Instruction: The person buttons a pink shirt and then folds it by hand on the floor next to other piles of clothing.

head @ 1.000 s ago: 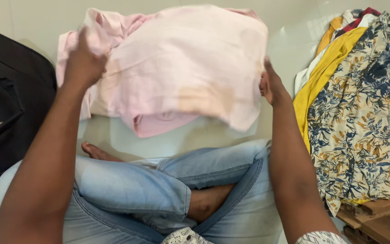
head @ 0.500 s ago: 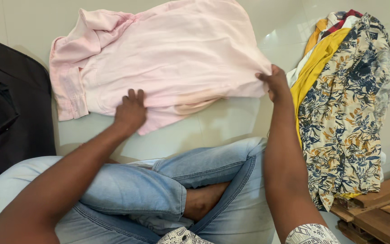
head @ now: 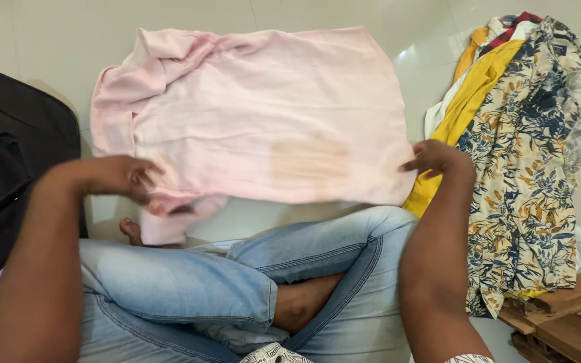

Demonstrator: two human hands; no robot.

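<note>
The scene was brightly and evenly lit by soft, diffuse light. A pale glare patch sat on the glossy floor (head: 432, 54) at about one o'clock, suggesting a source above and beyond that side. Shadows were weak: a faint grey one lay under the near hem of the pink shirt (head: 263, 114) toward six o'clock, and another along the black bag (head: 15, 154) at nine o'clock, whose surface showed almost no detail. The left hand (head: 119, 176) and right hand (head: 438, 158) were slightly smeared by motion blur, as was the shirt's lower edge. The floral garment (head: 526, 168) at three o'clock stayed fairly sharp. Straight lines bent mildly toward the corners.
</note>
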